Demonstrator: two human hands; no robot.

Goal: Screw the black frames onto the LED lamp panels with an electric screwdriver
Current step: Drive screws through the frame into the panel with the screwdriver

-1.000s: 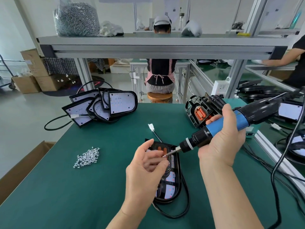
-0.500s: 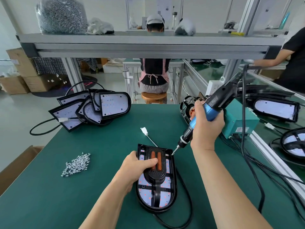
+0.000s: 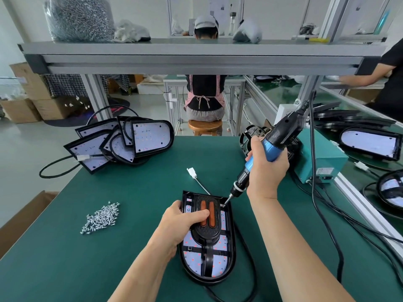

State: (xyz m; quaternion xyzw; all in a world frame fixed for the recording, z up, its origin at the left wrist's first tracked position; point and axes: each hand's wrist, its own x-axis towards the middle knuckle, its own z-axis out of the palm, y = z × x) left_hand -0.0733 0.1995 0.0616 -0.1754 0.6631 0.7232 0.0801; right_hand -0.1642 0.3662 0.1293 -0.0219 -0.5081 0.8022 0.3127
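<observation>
An LED lamp panel (image 3: 197,260) with a black frame (image 3: 206,232) on top lies flat on the green table, rounded end toward me. My left hand (image 3: 181,223) grips the frame's left edge, thumb across its raised middle beside two orange strips. My right hand (image 3: 267,171) grips the blue and black electric screwdriver (image 3: 272,144), tilted steeply. Its bit tip touches the frame's far right corner. A pile of small silver screws (image 3: 101,216) lies to the left on the table.
A stack of LED panels (image 3: 130,142) sits at the table's far left. More black frames (image 3: 250,138) and a teal power box (image 3: 322,164) stand at the far right, with black cables trailing. A shelf (image 3: 196,55) spans overhead. Two other people work beyond.
My left hand went from the bit tip to holding the frame. The screwdriver swung upright and its tip came down onto the frame's far right corner.
</observation>
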